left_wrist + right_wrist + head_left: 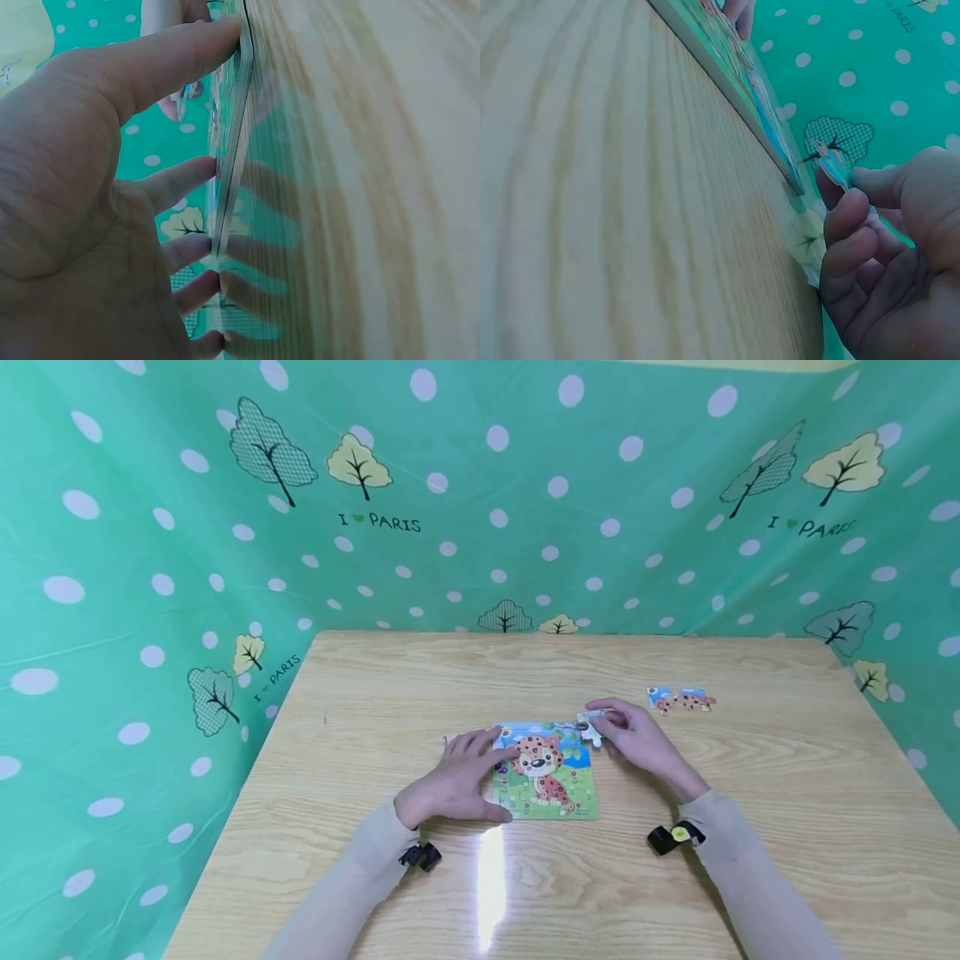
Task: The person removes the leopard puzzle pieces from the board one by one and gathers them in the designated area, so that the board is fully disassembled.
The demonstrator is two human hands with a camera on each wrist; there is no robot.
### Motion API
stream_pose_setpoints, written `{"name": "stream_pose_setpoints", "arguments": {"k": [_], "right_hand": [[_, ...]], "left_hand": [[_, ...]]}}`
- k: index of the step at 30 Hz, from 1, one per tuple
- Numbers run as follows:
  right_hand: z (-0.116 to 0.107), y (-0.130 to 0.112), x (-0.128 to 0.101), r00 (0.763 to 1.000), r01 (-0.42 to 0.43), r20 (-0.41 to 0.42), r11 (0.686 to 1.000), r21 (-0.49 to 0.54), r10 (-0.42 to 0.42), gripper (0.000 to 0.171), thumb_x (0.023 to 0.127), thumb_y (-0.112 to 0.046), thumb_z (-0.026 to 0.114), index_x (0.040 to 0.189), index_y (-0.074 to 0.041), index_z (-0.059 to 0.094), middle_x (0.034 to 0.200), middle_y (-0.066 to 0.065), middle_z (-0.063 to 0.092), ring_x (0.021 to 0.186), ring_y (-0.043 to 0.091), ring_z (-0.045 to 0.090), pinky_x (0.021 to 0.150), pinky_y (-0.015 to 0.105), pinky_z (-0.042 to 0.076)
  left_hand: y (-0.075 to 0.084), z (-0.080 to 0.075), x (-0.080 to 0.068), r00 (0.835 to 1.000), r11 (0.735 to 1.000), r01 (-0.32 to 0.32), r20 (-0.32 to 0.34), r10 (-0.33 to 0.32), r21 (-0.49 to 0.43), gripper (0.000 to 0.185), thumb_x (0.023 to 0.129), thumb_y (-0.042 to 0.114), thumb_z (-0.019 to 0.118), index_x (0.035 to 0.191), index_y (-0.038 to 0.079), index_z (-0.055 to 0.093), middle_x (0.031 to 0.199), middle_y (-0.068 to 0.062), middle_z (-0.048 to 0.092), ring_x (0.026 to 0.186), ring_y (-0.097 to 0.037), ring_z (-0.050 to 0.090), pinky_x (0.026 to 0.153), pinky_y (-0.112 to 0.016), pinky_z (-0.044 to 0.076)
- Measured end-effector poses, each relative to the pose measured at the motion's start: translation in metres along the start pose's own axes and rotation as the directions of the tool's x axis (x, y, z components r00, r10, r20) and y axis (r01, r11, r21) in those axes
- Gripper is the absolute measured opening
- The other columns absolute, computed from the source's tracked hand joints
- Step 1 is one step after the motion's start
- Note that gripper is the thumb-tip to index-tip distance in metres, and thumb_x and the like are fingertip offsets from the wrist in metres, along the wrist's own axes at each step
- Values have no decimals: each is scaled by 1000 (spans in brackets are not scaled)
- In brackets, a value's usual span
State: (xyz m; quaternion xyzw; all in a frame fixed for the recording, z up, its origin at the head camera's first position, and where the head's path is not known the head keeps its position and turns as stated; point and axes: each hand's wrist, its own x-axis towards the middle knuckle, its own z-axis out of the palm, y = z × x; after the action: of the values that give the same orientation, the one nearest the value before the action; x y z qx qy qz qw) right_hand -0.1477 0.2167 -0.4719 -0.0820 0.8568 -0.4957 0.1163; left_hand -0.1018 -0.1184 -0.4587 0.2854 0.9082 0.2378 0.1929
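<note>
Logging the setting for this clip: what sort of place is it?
Probably a small recording booth: a wooden table enclosed by a green dotted cloth backdrop, with a child's jigsaw puzzle and loose pieces on it.

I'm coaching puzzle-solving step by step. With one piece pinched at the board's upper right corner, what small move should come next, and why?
Probably lower the puzzle piece into the board's upper right corner. The right hand pinches it just above that corner of the puzzle board, apparently not yet seated, and the left hand presses on the board's left side, steadying it. Two loose pieces lie further right on the table.
</note>
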Motion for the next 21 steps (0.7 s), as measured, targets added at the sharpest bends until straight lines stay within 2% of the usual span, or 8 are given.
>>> {"name": "stream_pose_setpoints", "arguments": {"k": [6, 10, 13, 18, 21], "right_hand": [[-9, 7, -4, 998, -23, -61, 1000, 22, 24, 45, 108, -35, 64, 143, -7, 59, 71, 4, 58, 54, 13, 49, 54, 28, 45], [-16, 12, -6, 996, -29, -89, 999, 13, 30, 47, 107, -40, 65, 141, -7, 61, 67, -2, 52, 53, 11, 47, 54, 29, 44], [-20, 13, -8, 994, -29, -104, 999, 36, 32, 45, 107, -37, 66, 139, -6, 62, 69, -1, 57, 54, 12, 51, 53, 28, 47], [-27, 16, -13, 992, -52, -106, 994, 96, 62, 45, 108, -31, 66, 141, -1, 61, 79, 6, 70, 62, 12, 64, 57, 29, 59], [-30, 18, -15, 989, -67, -120, 990, 124, 82, 47, 108, -30, 65, 143, 1, 60, 83, 3, 72, 67, 11, 68, 62, 30, 63]], "left_hand": [[1, -1, 0, 1000, 1000, -7, -3, 7, -6, 96, 82, 51, 88, 163, 25, 45, 180, -14, 14, 163, -46, 13, 130, -71, 7], [2, -1, -1, 1000, 1000, -7, -1, 7, -4, 95, 82, 51, 87, 163, 24, 45, 180, -14, 14, 163, -45, 13, 131, -70, 8], [2, 0, -2, 1000, 1000, -6, -4, 6, 6, 95, 83, 51, 86, 163, 24, 44, 180, -14, 13, 163, -45, 13, 131, -70, 7], [1, 0, -2, 1000, 1000, -2, -5, 2, 5, 96, 82, 51, 87, 163, 24, 44, 180, -14, 13, 163, -45, 13, 131, -69, 7], [2, 0, -1, 1000, 1000, -2, -3, 2, 3, 96, 82, 51, 87, 163, 25, 44, 180, -14, 14, 163, -45, 13, 131, -68, 7]]}}
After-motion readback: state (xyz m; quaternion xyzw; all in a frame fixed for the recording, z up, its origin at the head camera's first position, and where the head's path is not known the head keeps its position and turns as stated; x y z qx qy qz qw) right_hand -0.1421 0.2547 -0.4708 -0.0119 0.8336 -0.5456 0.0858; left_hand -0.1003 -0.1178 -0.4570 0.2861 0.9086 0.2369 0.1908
